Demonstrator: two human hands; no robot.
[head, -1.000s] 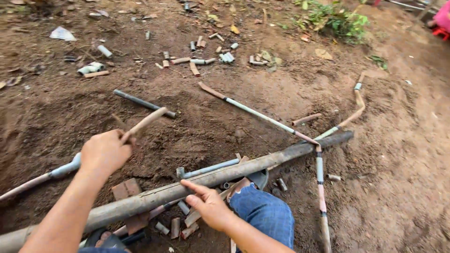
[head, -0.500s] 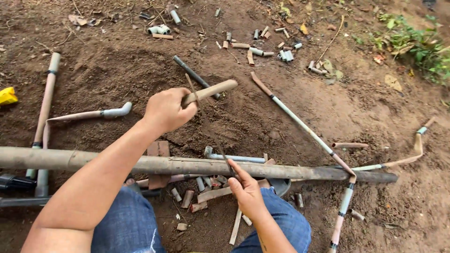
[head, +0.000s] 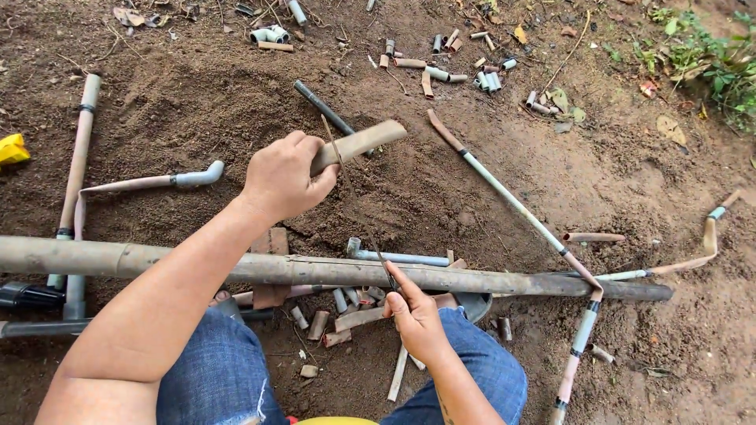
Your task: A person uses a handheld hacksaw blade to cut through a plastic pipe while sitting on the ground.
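Note:
My left hand (head: 283,177) is shut on a short wooden handle (head: 366,140), held above the dirt. A thin dark blade (head: 354,205) runs from near the handle down toward me. My right hand (head: 413,315) pinches the blade's lower end just in front of a long brown pole (head: 315,271) that lies across my knees. A short grey pipe piece (head: 402,257) rests against the pole's far side, beside the blade's tip.
Several short cut pipe pieces (head: 339,311) lie between my knees, and more (head: 449,71) are scattered farther off. A dark pipe (head: 323,106), a long thin pipe (head: 504,193), an elbow pipe (head: 157,181) and a yellow object (head: 12,148) lie on the soil. Plants (head: 709,63) grow at the right.
My left hand has carried the handle up and to the right. My right hand, open over the pole a second ago, now pinches the blade's end.

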